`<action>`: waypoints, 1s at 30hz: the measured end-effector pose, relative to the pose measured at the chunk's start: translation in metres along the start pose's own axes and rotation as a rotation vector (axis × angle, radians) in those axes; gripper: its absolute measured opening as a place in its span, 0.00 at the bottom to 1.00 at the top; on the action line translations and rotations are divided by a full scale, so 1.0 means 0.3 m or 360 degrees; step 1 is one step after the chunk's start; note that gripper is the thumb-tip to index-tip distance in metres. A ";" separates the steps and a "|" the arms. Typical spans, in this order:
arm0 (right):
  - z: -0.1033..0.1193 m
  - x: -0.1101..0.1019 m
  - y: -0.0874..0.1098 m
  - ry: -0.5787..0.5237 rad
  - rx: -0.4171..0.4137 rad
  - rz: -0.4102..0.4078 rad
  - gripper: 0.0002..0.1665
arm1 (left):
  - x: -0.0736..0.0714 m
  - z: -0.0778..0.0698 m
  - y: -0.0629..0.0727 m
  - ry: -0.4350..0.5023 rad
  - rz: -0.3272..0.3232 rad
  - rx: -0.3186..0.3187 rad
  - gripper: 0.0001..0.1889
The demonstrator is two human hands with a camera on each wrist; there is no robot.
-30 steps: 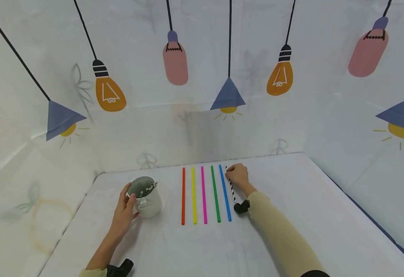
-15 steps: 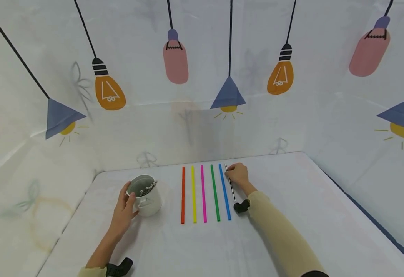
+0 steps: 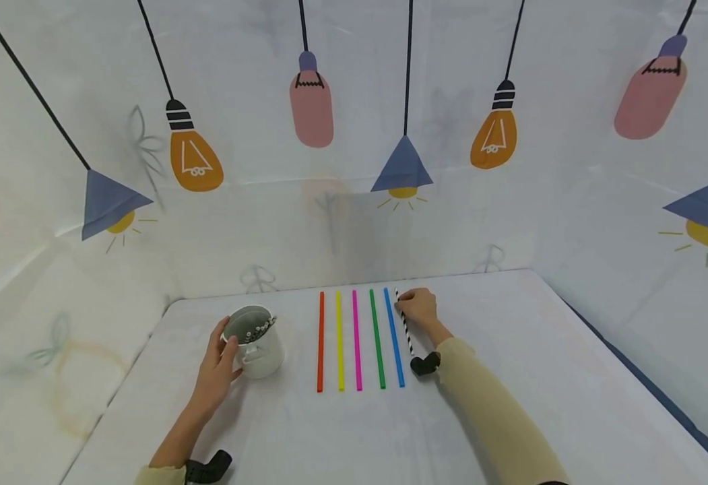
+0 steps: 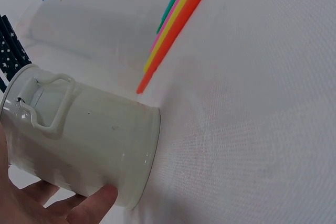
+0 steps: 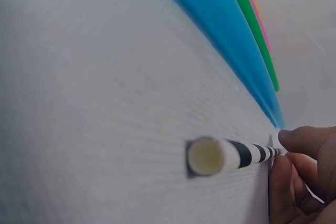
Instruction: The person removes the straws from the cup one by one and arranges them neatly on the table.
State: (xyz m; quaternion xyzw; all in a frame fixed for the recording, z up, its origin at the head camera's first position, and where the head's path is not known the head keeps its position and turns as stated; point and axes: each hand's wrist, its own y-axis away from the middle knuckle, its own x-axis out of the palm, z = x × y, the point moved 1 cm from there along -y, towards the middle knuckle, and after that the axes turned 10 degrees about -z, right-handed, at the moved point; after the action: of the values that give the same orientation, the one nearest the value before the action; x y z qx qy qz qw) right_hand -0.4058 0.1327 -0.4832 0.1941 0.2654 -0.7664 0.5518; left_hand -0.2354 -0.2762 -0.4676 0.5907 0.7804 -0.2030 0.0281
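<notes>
My left hand (image 3: 213, 372) grips a white metal pot (image 3: 264, 360) with small wire handles, its thumb near the rim. Inside the pot lean several dark straws (image 4: 10, 51) with white stars. Toward the back of the table, my right hand (image 3: 419, 307) pinches the far end of a black-and-white striped straw (image 3: 407, 338) between thumb and fingers; its hollow near end faces the right wrist camera. Left of it, in a spaced row, lie a blue straw (image 3: 394, 338), a green straw (image 3: 378, 339), a pink straw (image 3: 356, 341), a yellow straw (image 3: 339, 341) and an orange-red straw (image 3: 320, 341).
A white cloth (image 3: 329, 438) covers the table. Behind it and along both sides rises a white sheet (image 3: 256, 222) printed with hanging lamps and bulbs. The table's right edge (image 3: 608, 340) slants toward the front.
The head view shifts very slightly. Both hands, the pot and the row of straws keep their places.
</notes>
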 end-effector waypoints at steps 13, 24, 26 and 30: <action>0.067 0.017 0.023 -0.0293 -0.0025 -0.0010 0.13 | 0.001 -0.008 0.001 0.0007 -0.0005 -0.0010 0.32; 0.380 0.126 0.217 -0.0650 -0.0304 0.0299 0.09 | 0.000 -0.013 0.001 -0.0007 -0.0016 -0.0014 0.31; 0.425 0.149 0.252 -0.0679 -0.0354 0.0346 0.08 | 0.002 -0.014 0.003 -0.0009 -0.0016 -0.0014 0.31; 0.496 0.188 0.313 -0.0718 -0.0437 0.0410 0.05 | 0.003 -0.017 0.006 -0.0006 -0.0015 -0.0011 0.31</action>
State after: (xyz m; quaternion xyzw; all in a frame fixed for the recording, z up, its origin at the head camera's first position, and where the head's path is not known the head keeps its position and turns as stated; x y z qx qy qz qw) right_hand -0.3350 -0.0252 -0.4180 -0.0254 0.2104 -0.6707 0.7108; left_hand -0.2330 -0.2732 -0.4638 0.5866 0.7838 -0.2015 0.0308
